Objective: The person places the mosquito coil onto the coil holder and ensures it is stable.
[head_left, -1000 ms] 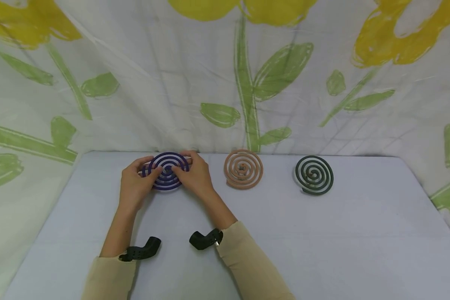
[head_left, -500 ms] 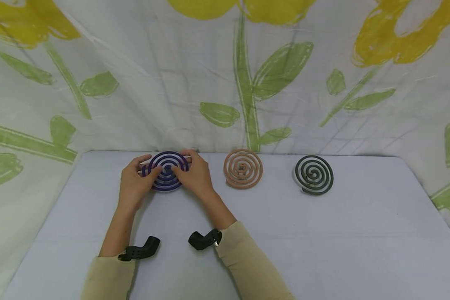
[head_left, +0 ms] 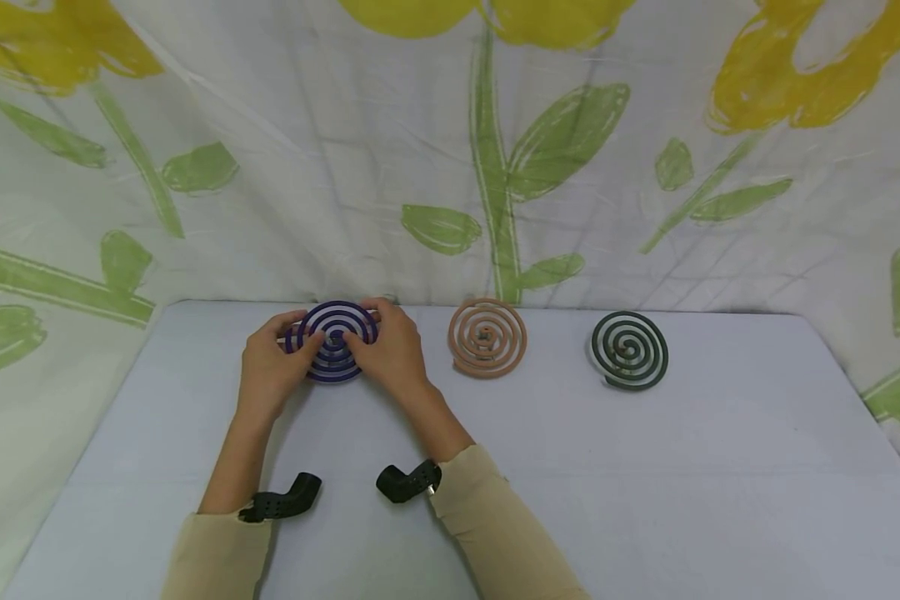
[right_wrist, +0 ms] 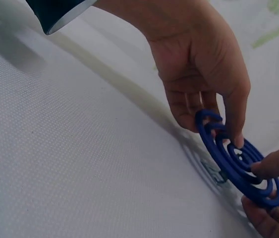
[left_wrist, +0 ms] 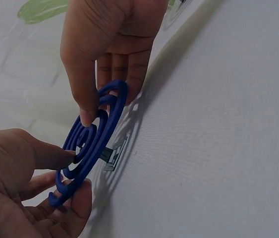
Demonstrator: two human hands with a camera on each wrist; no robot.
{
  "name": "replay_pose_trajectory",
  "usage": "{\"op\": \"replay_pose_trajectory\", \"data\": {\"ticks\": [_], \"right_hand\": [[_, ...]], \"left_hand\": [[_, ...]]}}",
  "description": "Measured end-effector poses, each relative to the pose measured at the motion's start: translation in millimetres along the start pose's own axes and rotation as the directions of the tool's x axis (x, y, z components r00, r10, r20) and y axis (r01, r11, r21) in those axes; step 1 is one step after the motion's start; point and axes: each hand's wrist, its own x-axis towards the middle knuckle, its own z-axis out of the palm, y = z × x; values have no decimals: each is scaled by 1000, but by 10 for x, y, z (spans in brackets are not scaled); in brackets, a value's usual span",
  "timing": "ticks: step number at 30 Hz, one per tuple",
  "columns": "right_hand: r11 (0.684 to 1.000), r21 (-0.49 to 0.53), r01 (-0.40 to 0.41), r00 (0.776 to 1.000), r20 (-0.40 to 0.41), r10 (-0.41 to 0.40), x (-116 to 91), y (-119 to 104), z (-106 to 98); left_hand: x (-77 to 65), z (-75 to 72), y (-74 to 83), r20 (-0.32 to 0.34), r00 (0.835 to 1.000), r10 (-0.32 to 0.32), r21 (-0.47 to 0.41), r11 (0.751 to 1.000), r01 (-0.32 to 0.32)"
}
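Observation:
A blue mosquito coil is held between both hands near the back left of the table. My left hand pinches its left side, thumb on the upper face near the centre and other fingers at the rim and beneath. From the other side my right hand grips it likewise, thumb also near the centre. In the left wrist view, the coil sits tilted to the camera over a small metal stand on the white cloth. The right wrist view shows the same coil and part of that stand.
To the right, a tan mosquito coil and a dark green one stand along the back of the white table. Behind them hangs a flower-patterned curtain.

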Motion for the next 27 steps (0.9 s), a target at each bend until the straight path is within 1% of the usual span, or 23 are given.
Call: {"op": "replay_pose_trajectory", "data": {"ticks": [10,16,22,24,27], "right_hand": [[992,-128,23,1000,-3,-24,2,-14,-37],[987,-158,25,1000,-6,-26,-36,-39,-17],[985,-167,40,998,-47,-48,-59,-113,-45],[987,-152,59,996,-52,-67,-55,-137,-70],[990,-101,102,994,-32,-105,-50,-191,-117]], "left_hand": [[5,2,33,-9,999,50,77,996,-49],[-2,14,4,-24,995,99,98,991,-96],[4,25,-12,-38,991,128,82,989,-124],[4,16,-4,-51,989,136,76,988,-132],[0,-32,11,-79,985,156,67,986,-151]]}}
